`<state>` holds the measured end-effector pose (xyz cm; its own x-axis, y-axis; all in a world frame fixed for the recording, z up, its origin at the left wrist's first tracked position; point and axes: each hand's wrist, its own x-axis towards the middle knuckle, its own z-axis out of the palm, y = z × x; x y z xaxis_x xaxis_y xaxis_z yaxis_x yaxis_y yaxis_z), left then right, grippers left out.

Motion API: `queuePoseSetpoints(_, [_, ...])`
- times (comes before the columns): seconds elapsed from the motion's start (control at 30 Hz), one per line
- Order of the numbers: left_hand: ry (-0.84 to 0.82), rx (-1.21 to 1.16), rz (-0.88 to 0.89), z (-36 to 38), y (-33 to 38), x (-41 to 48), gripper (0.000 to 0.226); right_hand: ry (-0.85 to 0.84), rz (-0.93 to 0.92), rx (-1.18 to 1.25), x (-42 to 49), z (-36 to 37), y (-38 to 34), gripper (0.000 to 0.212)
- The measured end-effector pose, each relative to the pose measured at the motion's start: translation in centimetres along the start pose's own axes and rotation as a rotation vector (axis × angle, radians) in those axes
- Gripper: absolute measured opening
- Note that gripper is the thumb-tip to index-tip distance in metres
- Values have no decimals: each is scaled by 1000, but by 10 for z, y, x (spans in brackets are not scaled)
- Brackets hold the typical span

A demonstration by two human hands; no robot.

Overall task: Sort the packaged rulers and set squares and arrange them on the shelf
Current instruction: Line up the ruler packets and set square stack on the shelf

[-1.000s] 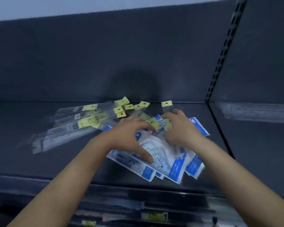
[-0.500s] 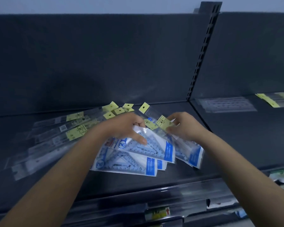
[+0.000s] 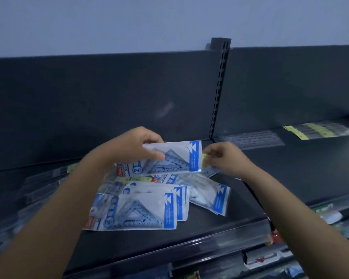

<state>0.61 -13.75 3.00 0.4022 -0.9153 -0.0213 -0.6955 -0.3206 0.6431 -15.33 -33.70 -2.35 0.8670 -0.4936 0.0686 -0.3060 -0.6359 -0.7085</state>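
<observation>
Head camera view, looking forward and down at a dark shop shelf (image 3: 220, 224) in dim bluish light. From my remote seat I see two bare hands raised at the middle of the frame.

The left hand (image 3: 133, 146) grips a lifted packet (image 3: 173, 160) near its upper left corner, with the thumb on the front and the fingers curled over the top edge. A clear set square shows through the wrapper, which has a blue band at its right end. The right hand (image 3: 224, 158) pinches a small yellow tag (image 3: 205, 161) just past that blue band, thumb and fingertips closed on it. I cannot tell whether the tag belongs to the lifted packet or to another behind it.

Below the hands, a loose pile of set-square packets (image 3: 137, 210) lies overlapped on the shelf. One stray packet (image 3: 210, 196) is fanned out to the right of the pile. At the left of the frame, long ruler packets (image 3: 42, 184) lie in shadow. At the right of the frame, beyond the slotted upright (image 3: 220, 87), a few flat packets with yellow labels (image 3: 320, 129) rest on the neighbouring shelf.

I judge the sort to be somewhere in its early or middle part. Set squares and rulers sit roughly apart, but neither group is squared up, and the packet in hand is not yet placed.
</observation>
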Motion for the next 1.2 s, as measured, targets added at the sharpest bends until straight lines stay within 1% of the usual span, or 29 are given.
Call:
queuePoseSetpoints(0.07, [38,-14,52,-1,4,10,5,38,-5,11,-8,-10,7,18])
queuePoseSetpoints(0.17, [141,113,96,6,9,35,9,4,-3,-52,-25,-23,24,16])
queuePoseSetpoints(0.23, [170,125,125,15,16,51,10,12,5,-116,-35,-31,37,15])
queuePoseSetpoints(0.33, [177,113,217,33,34,75,9,97,12,-209,-53,-50,55,15])
queuePoseSetpoints(0.43, [182,110,292,62,63,100,6,174,24,-250,-75,-82,76,13])
queuePoseSetpoints(0.53, [124,117,351,99,100,126,11,230,23,-247,-96,-118,105,11])
queuePoseSetpoints(0.57, [96,110,361,113,115,134,17,236,18,-246,-102,-130,116,11])
queuePoseSetpoints(0.63, [81,68,381,143,148,147,43,242,2,-248,-114,-156,145,11])
queuePoseSetpoints(0.67, [101,39,388,156,162,154,48,246,-11,-251,-121,-169,159,11])
queuePoseSetpoints(0.7, [128,16,395,170,176,162,43,250,-22,-252,-127,-183,173,11])
queuePoseSetpoints(0.77, [167,-15,409,199,205,182,24,247,-34,-247,-142,-214,204,11])
queuePoseSetpoints(0.83, [129,-36,440,228,235,203,12,253,-28,-230,-155,-245,235,11])
queuePoseSetpoints(0.9, [71,-64,466,258,271,225,11,260,-20,-221,-167,-276,262,15])
queuePoseSetpoints(1.03, [-58,-108,456,300,326,261,11,308,-18,-210,-173,-322,302,28])
queuePoseSetpoints(1.1, [-118,-89,463,318,352,279,2,346,-11,-188,-174,-345,322,28])
queuePoseSetpoints(1.2, [-173,-40,490,344,384,310,21,373,3,-151,-170,-374,354,24])
